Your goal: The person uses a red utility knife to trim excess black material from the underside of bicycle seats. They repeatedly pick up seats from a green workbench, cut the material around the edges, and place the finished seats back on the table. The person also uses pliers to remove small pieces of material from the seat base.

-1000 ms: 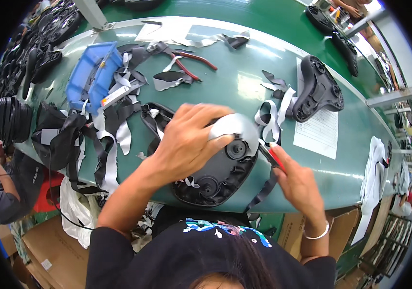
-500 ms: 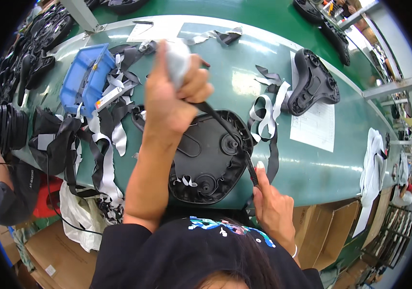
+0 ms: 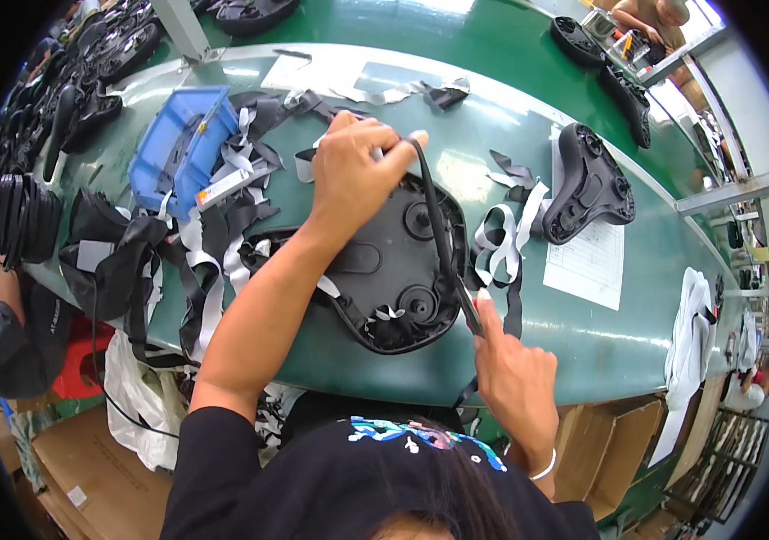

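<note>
Gripping one end of a narrow, black, flexible strip [image 3: 435,198], the person's left hand [image 3: 350,175] is clenched above a broad, black, rounded seat-shaped piece [image 3: 393,270]. A little pale material shows inside that fist; what it is cannot be told. The strip runs down from the fingers along the right edge of the seat-shaped piece, which lies on the shiny green tabletop [image 3: 573,360], in front of the person's body, with its hollow side and two round fittings facing up.

The right hand [image 3: 515,373], with a thin white bracelet [image 3: 544,465] at its wrist, is closed around a slim dark cutting tool [image 3: 469,308] with a touch of red. The tool points up toward the piece's right edge, near the strip's lower end; whether its tip touches is too small to tell.

To the right, a second black moulded seat shell [image 3: 587,184] rests partly over a printed white sheet of paper [image 3: 587,274]. Between it and the first piece lies a curled white fabric strip [image 3: 497,238]. To the left are a blue plastic bin [image 3: 152,166] and a tangle of black-and-white fabric scraps [image 3: 213,301].
</note>
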Available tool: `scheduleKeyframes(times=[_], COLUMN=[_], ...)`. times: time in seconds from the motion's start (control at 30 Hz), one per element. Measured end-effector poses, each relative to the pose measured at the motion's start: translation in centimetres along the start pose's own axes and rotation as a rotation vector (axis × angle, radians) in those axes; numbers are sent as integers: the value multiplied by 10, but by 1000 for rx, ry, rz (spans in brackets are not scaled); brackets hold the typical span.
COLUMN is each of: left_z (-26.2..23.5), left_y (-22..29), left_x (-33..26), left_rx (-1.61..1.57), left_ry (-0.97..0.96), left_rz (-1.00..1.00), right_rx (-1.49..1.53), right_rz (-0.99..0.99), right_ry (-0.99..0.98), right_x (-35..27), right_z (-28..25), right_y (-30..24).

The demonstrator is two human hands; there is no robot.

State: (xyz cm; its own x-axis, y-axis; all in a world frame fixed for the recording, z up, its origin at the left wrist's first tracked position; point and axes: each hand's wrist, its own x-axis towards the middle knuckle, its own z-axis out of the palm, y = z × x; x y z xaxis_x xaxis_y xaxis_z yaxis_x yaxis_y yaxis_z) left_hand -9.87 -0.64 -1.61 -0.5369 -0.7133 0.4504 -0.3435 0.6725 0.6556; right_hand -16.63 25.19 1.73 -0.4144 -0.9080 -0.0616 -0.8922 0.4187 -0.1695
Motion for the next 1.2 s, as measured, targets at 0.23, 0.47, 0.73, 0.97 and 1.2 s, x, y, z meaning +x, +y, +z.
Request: scheduleKeyframes(times=[0.23, 0.47, 0.73, 0.97, 1.2], left_z=[-23, -63, -55, 13, -21], left_y=[15, -17, -6, 27, 55], left_x=[-46, -46, 7, 3, 17], left_rx=[-798, -1344, -480, -1051, -1278], left_ry=[-290, -236, -689, -1025, -2], left_rz=[-522, -117, 290, 21, -470], right_rx=[-115, -238, -120, -21, 799], right_rz=[-332, -427, -136, -172, 422], right_ry=[-35, -146, -138, -120, -273], right_x=[105, 91, 15, 25, -44], right_z=[-39, -41, -39, -32, -8], right_y=[75, 57, 42, 59, 24])
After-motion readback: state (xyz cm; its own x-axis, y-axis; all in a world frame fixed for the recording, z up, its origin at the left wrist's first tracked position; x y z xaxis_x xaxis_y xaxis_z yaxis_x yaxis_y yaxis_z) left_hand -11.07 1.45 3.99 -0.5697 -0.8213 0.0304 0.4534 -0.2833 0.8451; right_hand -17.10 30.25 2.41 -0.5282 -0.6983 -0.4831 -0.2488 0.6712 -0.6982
